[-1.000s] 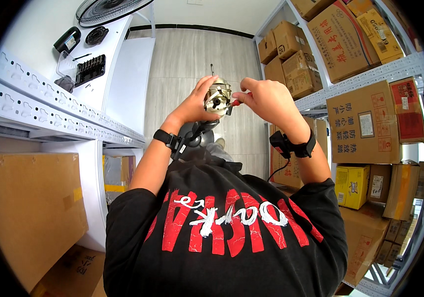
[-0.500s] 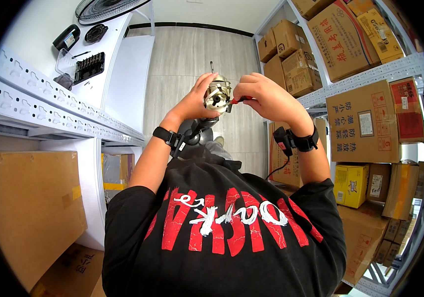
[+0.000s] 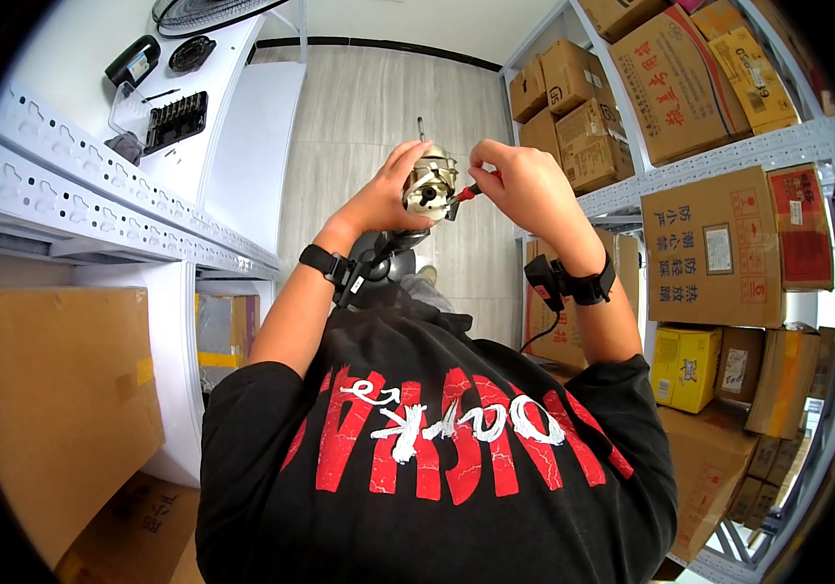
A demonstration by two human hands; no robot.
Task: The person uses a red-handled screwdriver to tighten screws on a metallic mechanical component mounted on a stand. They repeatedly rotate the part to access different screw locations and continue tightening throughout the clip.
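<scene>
My left hand [image 3: 378, 200] grips a small metal motor [image 3: 430, 180] with a thin shaft sticking up, held up in front of my chest. My right hand [image 3: 524, 185] is closed on a red-handled tool [image 3: 466, 193], whose tip touches the right side of the motor. A black rounded housing [image 3: 393, 258] sits just below the motor, between my forearms. Both wrists wear black bands. My black shirt with red and white print fills the lower middle of the view.
A white table [image 3: 232, 127] at the left carries a black tool-bit case [image 3: 172, 119], a fan grille [image 3: 203, 12] and a black case [image 3: 132, 60]. A white perforated rail [image 3: 76, 185] runs below. Shelves of cardboard boxes [image 3: 719, 243] stand on the right; a brown box [image 3: 57, 409] lies lower left.
Both hands stay on the motor. It has risen slightly, and my right hand has shifted a little at its side with the red-handled tool.
</scene>
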